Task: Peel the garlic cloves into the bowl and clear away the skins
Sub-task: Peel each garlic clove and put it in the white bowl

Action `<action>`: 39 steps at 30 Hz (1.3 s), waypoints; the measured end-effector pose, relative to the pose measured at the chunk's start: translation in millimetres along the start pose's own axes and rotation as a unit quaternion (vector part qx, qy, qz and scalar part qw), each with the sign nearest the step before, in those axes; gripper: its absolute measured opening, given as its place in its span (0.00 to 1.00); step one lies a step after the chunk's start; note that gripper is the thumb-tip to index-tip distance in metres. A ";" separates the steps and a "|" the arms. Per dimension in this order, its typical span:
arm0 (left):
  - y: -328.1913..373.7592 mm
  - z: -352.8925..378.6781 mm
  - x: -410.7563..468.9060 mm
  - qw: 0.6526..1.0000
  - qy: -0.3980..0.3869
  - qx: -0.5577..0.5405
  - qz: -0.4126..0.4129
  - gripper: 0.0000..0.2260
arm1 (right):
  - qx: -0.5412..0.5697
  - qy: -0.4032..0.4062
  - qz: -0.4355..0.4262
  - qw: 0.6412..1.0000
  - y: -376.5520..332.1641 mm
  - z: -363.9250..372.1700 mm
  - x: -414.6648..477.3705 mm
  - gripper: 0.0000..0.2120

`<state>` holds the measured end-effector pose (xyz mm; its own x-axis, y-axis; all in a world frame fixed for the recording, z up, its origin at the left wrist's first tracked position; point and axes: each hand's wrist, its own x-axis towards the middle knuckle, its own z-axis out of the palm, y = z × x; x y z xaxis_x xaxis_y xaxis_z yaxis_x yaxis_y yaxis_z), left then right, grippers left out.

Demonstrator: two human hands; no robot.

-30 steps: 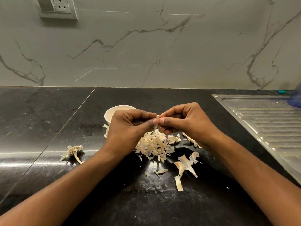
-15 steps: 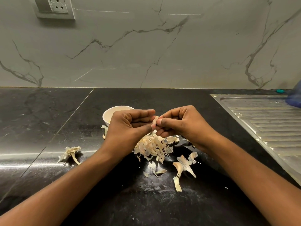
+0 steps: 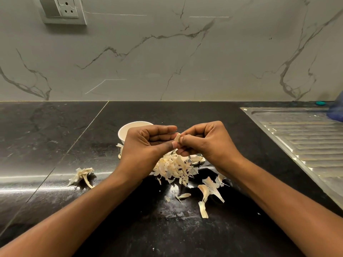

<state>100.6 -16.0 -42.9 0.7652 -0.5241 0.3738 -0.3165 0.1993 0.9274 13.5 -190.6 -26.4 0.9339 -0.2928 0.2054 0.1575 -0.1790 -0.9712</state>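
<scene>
Both hands meet above the black counter. My left hand (image 3: pixel 146 145) and my right hand (image 3: pixel 206 143) pinch one small garlic clove (image 3: pixel 177 137) between their fingertips; a pale bit of it shows between the thumbs. Directly below lies a heap of garlic skins (image 3: pixel 174 167). The white bowl (image 3: pixel 130 129) stands just behind my left hand, which hides most of it, so its contents cannot be seen. More loose skins (image 3: pixel 207 191) lie nearer to me on the right.
A stripped garlic stem with skin (image 3: pixel 81 176) lies alone to the left. A steel sink drainboard (image 3: pixel 304 145) fills the right side, with a blue object (image 3: pixel 336 110) at its far end. The marble wall carries a socket plate (image 3: pixel 61 10).
The hands have shifted slightly and the clove has turned between the fingertips, showing more of it now. The view has tilted a little.
</scene>
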 end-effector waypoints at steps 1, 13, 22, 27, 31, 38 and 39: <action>-0.1 -0.3 0.3 1.000 0.001 -0.009 -0.005 0.17 | 0.004 0.001 0.001 1.000 -0.2 -0.2 -0.1 0.01; 5.9 -3.9 2.1 1.000 -0.021 0.018 -0.003 0.11 | -0.049 0.007 -0.032 0.998 -4.6 -5.3 1.6 0.04; 5.2 -6.0 3.3 0.999 -0.029 0.026 -0.009 0.13 | -0.057 -0.011 -0.044 0.997 -4.9 -6.3 1.8 0.02; 6.9 -8.1 4.7 0.998 -0.015 -0.035 -0.040 0.13 | -0.054 0.021 -0.041 0.997 -4.1 -12.2 4.9 0.03; 6.7 -8.2 4.7 0.999 -0.012 -0.023 -0.038 0.13 | -0.070 0.009 -0.039 0.997 -5.0 -13.9 4.9 0.04; 4.8 -5.7 3.9 0.998 -0.028 0.050 0.005 0.10 | -0.084 -0.029 -0.047 0.995 -5.2 -14.8 4.1 0.05; 5.4 -5.8 3.5 0.998 -0.032 0.057 0.015 0.09 | -0.082 -0.035 -0.047 0.995 -5.7 -14.3 3.9 0.07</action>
<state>104.9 -11.9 -36.6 0.7180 -0.5715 0.3973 -0.4041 0.1223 0.9065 11.7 -204.1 -18.3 0.9382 -0.2031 0.2801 0.1962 -0.3544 -0.9143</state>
